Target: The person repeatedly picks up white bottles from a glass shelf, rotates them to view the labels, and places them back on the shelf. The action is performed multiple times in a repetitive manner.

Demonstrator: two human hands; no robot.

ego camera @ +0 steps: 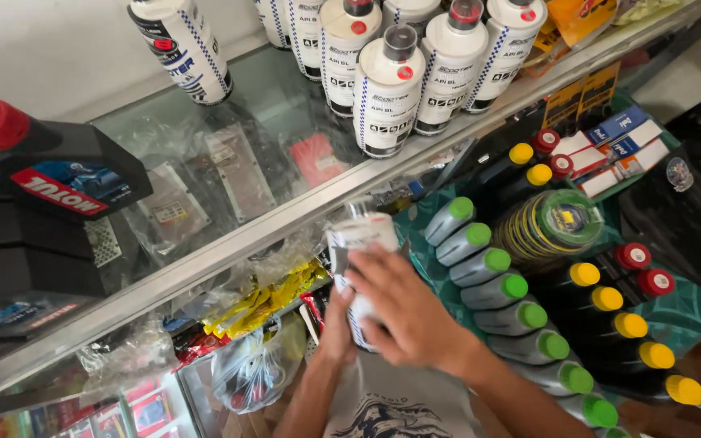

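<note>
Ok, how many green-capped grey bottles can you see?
8. One diagonal row of green-capped bottles right of the right hand, which with the left hand grips a white bottle: from beside the glass counter down to the bottom edge. A ninth may be cut off there.

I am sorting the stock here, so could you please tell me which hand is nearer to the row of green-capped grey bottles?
The right hand. It lies on the white bottle just beside the green-capped row; the left hand is behind that bottle, farther away.
</note>
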